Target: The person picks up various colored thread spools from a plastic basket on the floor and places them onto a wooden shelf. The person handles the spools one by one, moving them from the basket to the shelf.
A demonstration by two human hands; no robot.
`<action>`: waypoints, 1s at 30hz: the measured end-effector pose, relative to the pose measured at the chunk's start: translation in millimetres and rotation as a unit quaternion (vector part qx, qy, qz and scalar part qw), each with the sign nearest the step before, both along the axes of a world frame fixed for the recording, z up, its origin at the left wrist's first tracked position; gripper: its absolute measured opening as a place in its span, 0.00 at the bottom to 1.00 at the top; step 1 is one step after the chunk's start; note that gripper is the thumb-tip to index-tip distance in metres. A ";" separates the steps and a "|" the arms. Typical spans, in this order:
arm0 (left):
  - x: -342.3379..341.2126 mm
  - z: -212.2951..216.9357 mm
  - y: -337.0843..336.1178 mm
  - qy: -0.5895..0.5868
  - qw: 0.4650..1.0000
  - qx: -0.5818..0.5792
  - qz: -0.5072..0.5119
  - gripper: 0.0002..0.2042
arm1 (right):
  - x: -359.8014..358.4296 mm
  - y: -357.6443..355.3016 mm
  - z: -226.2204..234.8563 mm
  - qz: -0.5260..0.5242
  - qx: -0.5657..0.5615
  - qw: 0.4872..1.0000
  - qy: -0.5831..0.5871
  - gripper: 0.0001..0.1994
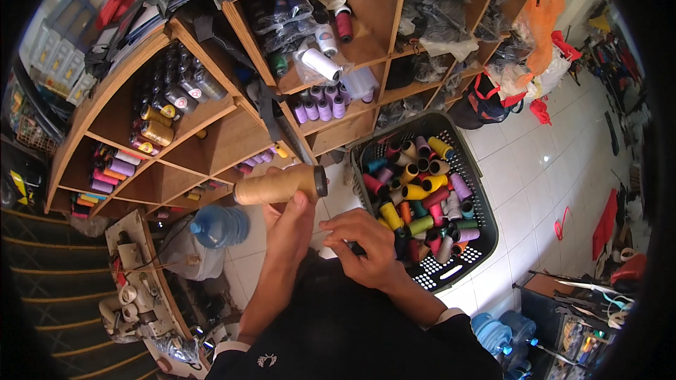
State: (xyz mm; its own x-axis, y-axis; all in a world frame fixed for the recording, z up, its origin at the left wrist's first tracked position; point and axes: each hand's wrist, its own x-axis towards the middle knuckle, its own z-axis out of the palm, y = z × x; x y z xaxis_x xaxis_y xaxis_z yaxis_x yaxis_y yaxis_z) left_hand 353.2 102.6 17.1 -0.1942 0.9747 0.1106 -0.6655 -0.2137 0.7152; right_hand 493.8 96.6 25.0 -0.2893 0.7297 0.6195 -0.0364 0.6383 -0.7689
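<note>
My left hand [290, 219] is wrapped round a large spool of tan thread [271, 186], held up on its side with its dark end cap toward the right. Close by on the right, my right hand [362, 245] has its thumb and fingers pinched together. What those fingertips hold, perhaps the thread's loose end, is too fine to make out. Beyond my right hand stands a dark perforated plastic basket [486, 229] filled with thread spools of many colours, yellow, red, green, purple and grey among them.
Wooden shelves [394, 21] in front hold purple spools [320, 107], dark spools [190, 88] and plastic-wrapped goods. A blue water jug [220, 226] stands left of my arm, near a sewing machine [134, 302]. More jugs [493, 334] are at lower right. Red scraps [561, 224] lie on the tiled floor.
</note>
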 end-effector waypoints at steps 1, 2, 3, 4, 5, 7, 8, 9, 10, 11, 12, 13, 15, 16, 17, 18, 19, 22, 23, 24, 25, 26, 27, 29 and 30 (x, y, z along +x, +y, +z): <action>0.1 3.1 0.1 -0.010 1.000 0.011 -0.005 0.19 | 0.4 1.3 -0.1 -0.007 -0.008 1.000 -0.005 0.06; -1.4 4.6 -0.4 -0.018 1.000 0.016 -0.009 0.19 | 0.4 1.9 -0.4 -0.012 -0.016 1.000 -0.009 0.06; -3.7 5.7 -0.8 -0.025 0.999 0.021 -0.014 0.19 | 0.4 2.3 -0.4 -0.017 -0.025 0.999 -0.013 0.05; -5.5 6.6 -1.0 -0.033 0.999 0.026 -0.018 0.18 | 1.0 2.4 0.3 -0.012 -0.037 0.999 -0.003 0.05; -7.1 7.5 -0.9 -0.045 0.998 0.033 -0.024 0.18 | 2.1 1.9 1.5 -0.006 -0.051 0.999 0.006 0.05; -9.0 8.9 0.4 -0.069 0.996 0.047 -0.037 0.19 | 3.8 0.9 3.2 0.007 -0.070 0.997 0.028 0.05; -9.1 6.4 0.3 -0.061 0.998 0.023 -0.010 0.19 | 4.5 0.2 3.6 0.014 -0.076 0.996 0.040 0.05; -9.5 1.6 0.5 -0.053 0.998 -0.001 0.016 0.19 | 4.9 -0.7 4.3 0.021 -0.082 0.995 0.052 0.05; -9.7 -2.6 0.5 -0.044 0.998 -0.025 0.043 0.20 | 4.1 -2.1 6.7 0.027 -0.092 0.993 0.064 0.04; -8.8 -5.5 0.3 -0.035 0.998 -0.038 0.047 0.20 | 2.7 -3.7 10.3 0.033 -0.103 0.991 0.075 0.04; -7.5 -8.1 -0.4 -0.025 0.997 -0.050 0.053 0.21 | 0.7 -5.1 12.2 0.039 -0.114 0.989 0.086 0.04; -6.1 -9.3 -1.3 -0.016 0.996 -0.063 0.058 0.22 | -1.7 -5.6 10.4 0.043 -0.116 0.988 0.090 0.04; -0.2 -1.3 -2.6 -0.002 0.995 -0.073 0.061 0.22 | -6.8 -4.9 2.2 0.048 -0.119 0.987 0.096 0.04; 2.6 4.4 -3.5 0.005 0.995 -0.079 0.063 0.23 | -10.5 -6.0 -2.4 0.051 -0.161 0.979 0.111 0.04; 5.4 10.1 -3.4 -0.007 0.995 -0.074 0.067 0.22 | -14.1 -7.7 -7.5 0.054 -0.201 0.970 0.126 0.04; 7.9 16.1 -2.8 -0.019 0.995 -0.069 0.071 0.22 | -16.2 -8.1 -11.8 0.057 -0.242 0.959 0.140 0.04; 9.0 18.8 -2.4 -0.030 0.995 -0.064 0.075 0.21 | -16.9 -6.8 -14.5 0.067 -0.291 0.940 0.166 0.04; 1.6 17.0 -8.9 -0.016 0.998 -0.045 0.047 0.22 | -20.6 2.3 -25.3 0.100 -0.400 0.882 0.228 0.03; 0.7 15.7 -9.6 0.012 0.998 -0.032 0.045 0.22 | -20.8 11.3 -32.1 0.109 -0.413 0.872 0.239 0.03; -0.7 13.8 -10.6 0.040 0.998 -0.019 0.044 0.22 | -21.2 20.8 -36.5 0.120 -0.426 0.862 0.248 0.03; -2.0 12.2 -11.6 0.069 0.997 -0.005 0.043 0.22 | -18.7 31.6 -38.0 0.159 -0.424 0.861 0.230 0.04; -3.1 10.5 -12.0 0.103 0.994 -0.011 0.034 0.23 | -12.3 44.7 -38.3 0.193 -0.422 0.860 0.213 0.05; -5.5 9.2 -14.2 0.140 0.990 -0.017 0.029 0.24 | -7.8 57.4 -37.0 0.230 -0.419 0.857 0.195 0.06; -8.0 8.1 -16.6 0.175 0.984 -0.018 0.021 0.23 | -1.8 79.4 -19.2 0.287 -0.410 0.858 0.119 0.05; -8.6 8.6 -16.9 0.171 0.985 -0.012 0.018 0.21 | 0.9 88.7 -11.8 0.305 -0.393 0.865 0.070 0.04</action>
